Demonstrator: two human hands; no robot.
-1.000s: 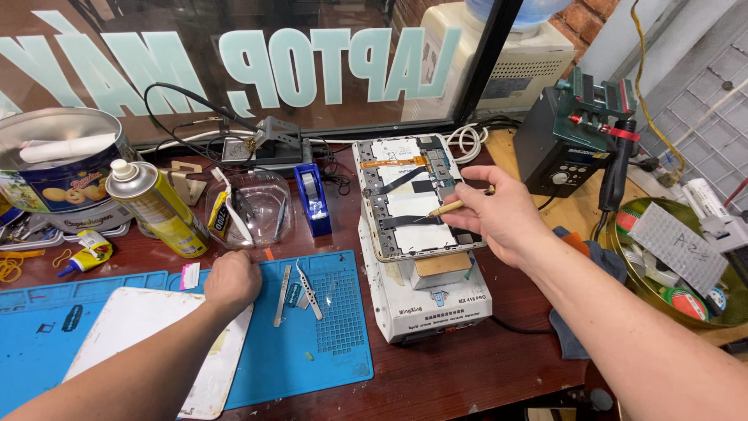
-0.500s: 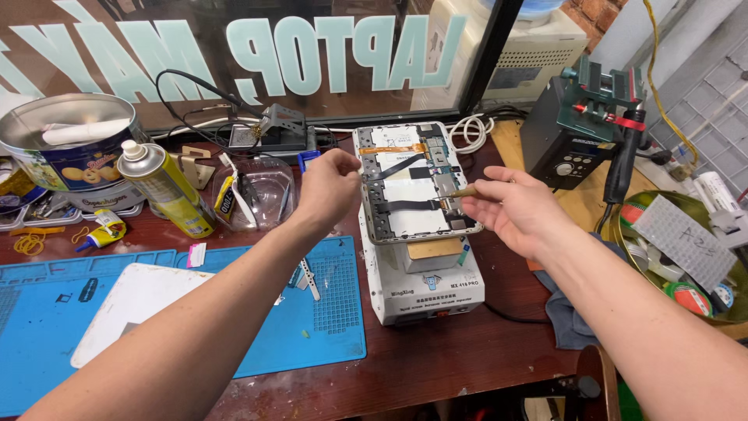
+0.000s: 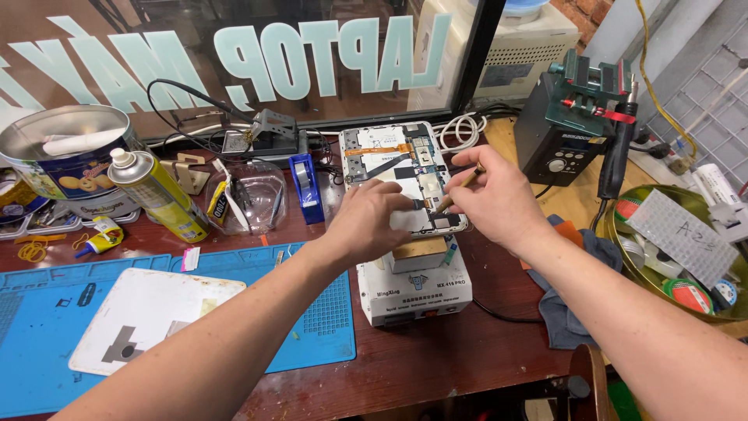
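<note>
Wooden bench (image 3: pixel 436 366) under blue mat (image 3: pixel 47 327), white machine (image 3: pixel 417 292)

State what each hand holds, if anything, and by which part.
The right hand pinches a thin wooden-handled tool partway along its shaft. The left hand grips nothing; its fingers rest on the opened tablet.

1. The left hand (image 3: pixel 366 222) and the right hand (image 3: pixel 499 204) cover the near half of the opened tablet (image 3: pixel 397 164); only its far half is free from above.
2. Just left, a blue tape dispenser (image 3: pixel 305 187) blocks.
3. Far right, the black station (image 3: pixel 557 136) stands close.
4. Near left, the blue mat (image 3: pixel 312 343) offers open room beside the white plate (image 3: pixel 148 316).
</note>
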